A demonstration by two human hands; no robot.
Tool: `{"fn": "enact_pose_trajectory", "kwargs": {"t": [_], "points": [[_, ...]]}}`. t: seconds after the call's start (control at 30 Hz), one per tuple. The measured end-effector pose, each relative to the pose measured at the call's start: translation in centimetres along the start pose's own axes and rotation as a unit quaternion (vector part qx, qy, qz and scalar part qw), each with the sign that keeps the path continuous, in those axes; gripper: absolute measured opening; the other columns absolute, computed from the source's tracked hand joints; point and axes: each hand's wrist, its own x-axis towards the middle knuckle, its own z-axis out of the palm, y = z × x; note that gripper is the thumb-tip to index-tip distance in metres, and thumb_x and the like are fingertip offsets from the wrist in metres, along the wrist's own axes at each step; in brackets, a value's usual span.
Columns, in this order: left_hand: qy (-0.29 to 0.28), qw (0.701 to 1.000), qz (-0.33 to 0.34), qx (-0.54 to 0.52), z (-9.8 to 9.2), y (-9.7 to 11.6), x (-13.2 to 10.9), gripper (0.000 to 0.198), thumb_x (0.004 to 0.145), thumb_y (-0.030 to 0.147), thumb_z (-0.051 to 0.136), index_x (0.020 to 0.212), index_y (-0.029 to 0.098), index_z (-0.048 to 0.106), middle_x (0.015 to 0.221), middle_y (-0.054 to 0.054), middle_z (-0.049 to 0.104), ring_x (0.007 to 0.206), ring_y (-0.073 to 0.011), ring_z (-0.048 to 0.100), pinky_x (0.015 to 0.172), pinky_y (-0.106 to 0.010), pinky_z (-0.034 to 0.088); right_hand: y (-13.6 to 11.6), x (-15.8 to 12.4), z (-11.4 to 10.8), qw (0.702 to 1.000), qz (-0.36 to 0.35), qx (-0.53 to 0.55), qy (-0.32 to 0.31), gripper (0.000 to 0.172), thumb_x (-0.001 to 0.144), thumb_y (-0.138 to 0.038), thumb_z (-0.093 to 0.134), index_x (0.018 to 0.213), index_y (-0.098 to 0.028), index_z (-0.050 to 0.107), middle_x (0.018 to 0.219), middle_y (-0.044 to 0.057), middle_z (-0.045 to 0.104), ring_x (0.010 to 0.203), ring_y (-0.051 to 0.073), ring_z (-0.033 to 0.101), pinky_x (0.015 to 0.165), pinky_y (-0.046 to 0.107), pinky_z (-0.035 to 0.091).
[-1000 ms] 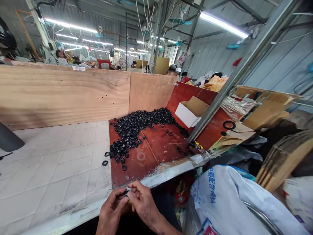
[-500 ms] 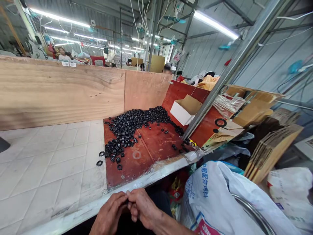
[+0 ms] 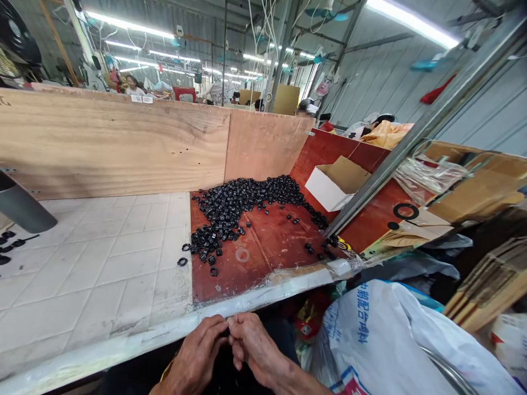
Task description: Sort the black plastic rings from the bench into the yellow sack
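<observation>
My left hand (image 3: 198,351) and my right hand (image 3: 254,344) meet fingertip to fingertip just below the table's front edge. Both are closed in a pinch. Whatever lies between the fingers is small and mostly hidden; only something dark shows there. Beyond them, a heap of small black plastic rings (image 3: 230,206) spreads over the red board (image 3: 263,263). A few single rings lie nearer, one of them a loose black ring (image 3: 182,262) on the white tiled surface (image 3: 119,263).
A plywood partition (image 3: 123,142) closes the back. An open white carton (image 3: 329,186) leans beside a slanted metal post (image 3: 370,181). To my right stand a big white sack (image 3: 395,340) and stacked cardboard (image 3: 489,280). A grey cylinder (image 3: 27,206) and black parts (image 3: 8,241) are at left.
The view has turned left, so the scene sits further right and the grey cylinder shows more fully. My hands stay together in nearly the same pinch.
</observation>
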Motion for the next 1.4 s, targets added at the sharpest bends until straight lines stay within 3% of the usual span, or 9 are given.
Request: {"fn": "enact_pose_trajectory", "kwargs": {"t": [0.17, 0.3, 0.37, 0.43, 0.57, 0.77, 0.93, 1.13, 1.4], "points": [[-0.087, 0.990, 0.104, 0.033, -0.7, -0.6, 0.1, 0.042, 0.105, 0.015, 0.041, 0.141, 0.020, 0.060, 0.126, -0.016, 0.074, 0.119, -0.0228, 0.071, 0.102, -0.034, 0.059, -0.9, 0.0, -0.7, 0.989, 0.140, 0.055, 0.003, 0.010, 0.065, -0.010, 0.049, 0.061, -0.019, 0.050, 0.050, -0.006, 0.046, 0.036, 0.006, 0.032, 0.039, 0.019, 0.034], [-0.182, 0.980, 0.076, -0.039, -2.5, 1.3, 1.7, 0.042, 0.105, 0.015, 0.037, 0.137, 0.020, 0.063, 0.118, -0.016, 0.076, 0.109, -0.0221, 0.074, 0.098, -0.033, 0.060, -0.1, -0.5, -1.2, 0.978, 0.200, 0.044, -0.040, 0.011, 0.070, -0.009, 0.050, 0.064, -0.018, 0.052, 0.052, -0.007, 0.044, 0.035, 0.004, 0.028, 0.042, 0.017, 0.034], [-0.219, 0.970, 0.079, -0.062, -3.8, 2.0, 2.7, 0.037, 0.103, 0.015, 0.043, 0.128, 0.026, 0.068, 0.111, -0.011, 0.078, 0.099, -0.0201, 0.075, 0.091, -0.028, 0.062, -0.1, -0.5, -1.8, 0.983, 0.147, -0.086, -0.067, 0.018, 0.077, -0.017, 0.052, 0.059, -0.018, 0.054, 0.050, -0.005, 0.047, 0.034, 0.006, 0.033, 0.041, 0.020, 0.034], [-0.222, 0.971, 0.086, -0.030, -5.3, 1.9, 3.6, 0.029, 0.100, 0.024, 0.055, 0.125, 0.029, 0.069, 0.114, -0.010, 0.076, 0.101, -0.0213, 0.074, 0.089, -0.029, 0.062, -1.3, 0.2, -2.9, 0.966, 0.003, -0.255, -0.048, 0.025, 0.084, -0.028, 0.055, 0.061, -0.018, 0.060, 0.052, -0.001, 0.054, 0.040, 0.011, 0.045, 0.044, 0.023, 0.038], [-0.134, 0.987, 0.004, 0.088, -7.9, -1.7, 5.5, 0.020, 0.096, 0.037, 0.065, 0.113, 0.027, 0.068, 0.107, -0.007, 0.072, 0.096, -0.0201, 0.071, 0.084, -0.028, 0.060, -6.5, 5.8, -7.6, 0.816, -0.353, -0.437, 0.137, 0.023, 0.092, -0.035, 0.056, 0.092, -0.020, 0.073, 0.090, 0.007, 0.071, 0.088, 0.023, 0.067, 0.082, 0.034, 0.053], [-0.086, 0.991, 0.007, 0.104, -8.0, -6.1, 7.3, 0.014, 0.099, 0.033, 0.059, 0.090, 0.025, 0.065, 0.083, 0.000, 0.068, 0.073, -0.0148, 0.069, 0.068, -0.020, 0.058, -11.9, 19.5, -16.2, 0.717, -0.376, -0.486, 0.329, 0.063, 0.093, -0.055, 0.056, 0.137, -0.011, 0.060, 0.143, 0.024, 0.056, 0.135, 0.038, 0.050, 0.113, 0.057, 0.039], [-0.061, 0.989, 0.042, 0.129, -7.0, -6.8, 6.9, 0.009, 0.099, 0.034, 0.060, 0.103, 0.029, 0.067, 0.089, -0.001, 0.072, 0.076, -0.0153, 0.071, 0.070, -0.018, 0.060, -16.2, 27.1, -19.0, 0.730, -0.369, -0.482, 0.314, 0.081, 0.093, -0.065, 0.051, 0.154, -0.012, 0.045, 0.160, 0.022, 0.041, 0.148, 0.036, 0.037, 0.119, 0.056, 0.031], [-0.063, 0.988, 0.016, 0.142, -7.1, -6.5, 7.1, 0.012, 0.101, 0.037, 0.057, 0.100, 0.028, 0.064, 0.087, -0.002, 0.071, 0.074, -0.0163, 0.070, 0.070, -0.019, 0.060, -22.6, 34.0, -18.2, 0.765, -0.312, -0.458, 0.327, 0.081, 0.092, -0.072, 0.048, 0.155, -0.022, 0.046, 0.165, 0.015, 0.036, 0.149, 0.037, 0.033, 0.120, 0.061, 0.024], [-0.106, 0.987, -0.046, 0.109, -7.0, -6.0, 7.0, 0.009, 0.102, 0.025, 0.053, 0.095, 0.024, 0.059, 0.083, -0.001, 0.064, 0.072, -0.0149, 0.066, 0.065, -0.022, 0.055, -23.3, 36.8, -16.7, 0.756, -0.293, -0.513, 0.284, 0.062, 0.089, -0.075, 0.052, 0.131, -0.032, 0.069, 0.153, 0.005, 0.053, 0.144, 0.037, 0.038, 0.118, 0.061, 0.027]]}}
